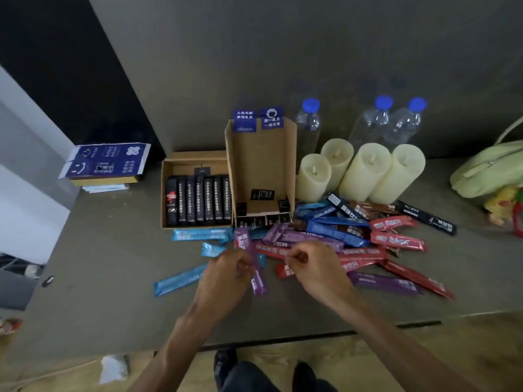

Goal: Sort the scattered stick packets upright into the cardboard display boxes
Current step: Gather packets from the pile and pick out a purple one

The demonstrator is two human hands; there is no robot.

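Grey counter [99,264] is bearing scattered coloured stick packets [396,241] before brown cardboard display boxes [260,165]; left hand [226,268] is gripping a purple foil stick packet [259,281]; right hand [310,264] is curling alongside, grasp indiscernible.

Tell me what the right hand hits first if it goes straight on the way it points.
Probably the purple packet that the left hand holds; the right hand points at it, though depth is unclear.

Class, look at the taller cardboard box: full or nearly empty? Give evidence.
Nearly empty: the taller cardboard box shows mostly bare cardboard, with only a few black packets inside.
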